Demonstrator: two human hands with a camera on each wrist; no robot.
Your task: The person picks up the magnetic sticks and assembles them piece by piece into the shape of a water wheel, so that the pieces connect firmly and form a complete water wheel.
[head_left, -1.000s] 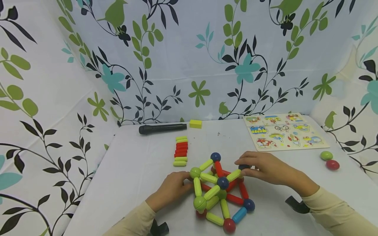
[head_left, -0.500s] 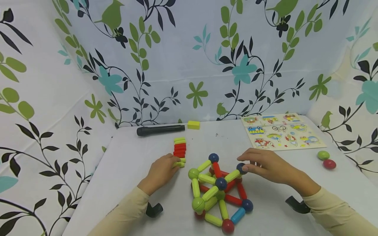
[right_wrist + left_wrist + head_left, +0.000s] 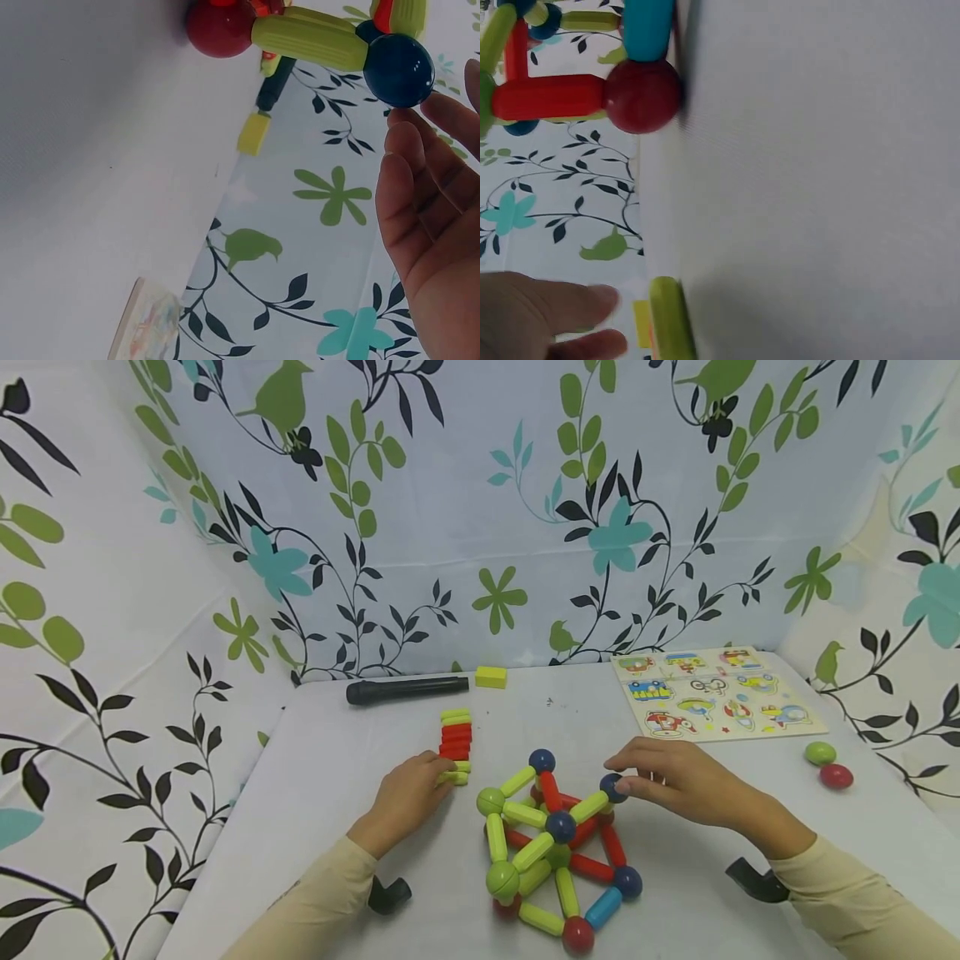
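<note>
A construction of magnetic rods and balls [image 3: 534,818] in lime, red and blue stands on the table between the hands. My right hand [image 3: 686,781] is at its upper right, fingers loosely bent and spread; its fingertips are right at a dark blue ball [image 3: 400,70] on the end of a lime rod [image 3: 309,41]. To the left, my left hand [image 3: 408,797] reaches to the near end of a row of loose rods, its fingertips overlapping the nearest lime rods [image 3: 459,774]. In the left wrist view, thumb and finger are apart beside a lime rod [image 3: 671,319].
Red rods [image 3: 455,742] continue the row. Behind lie a black microphone-like stick [image 3: 405,690] and a yellow block [image 3: 491,677]. A picture puzzle board [image 3: 716,695] is at back right, with a green ball [image 3: 820,753] and a red ball [image 3: 836,776] beside it.
My left hand has left the construction and moved left and away from me to the loose rods. The dark blue ball at my right hand now shows more fully, the fingers wider around it.
</note>
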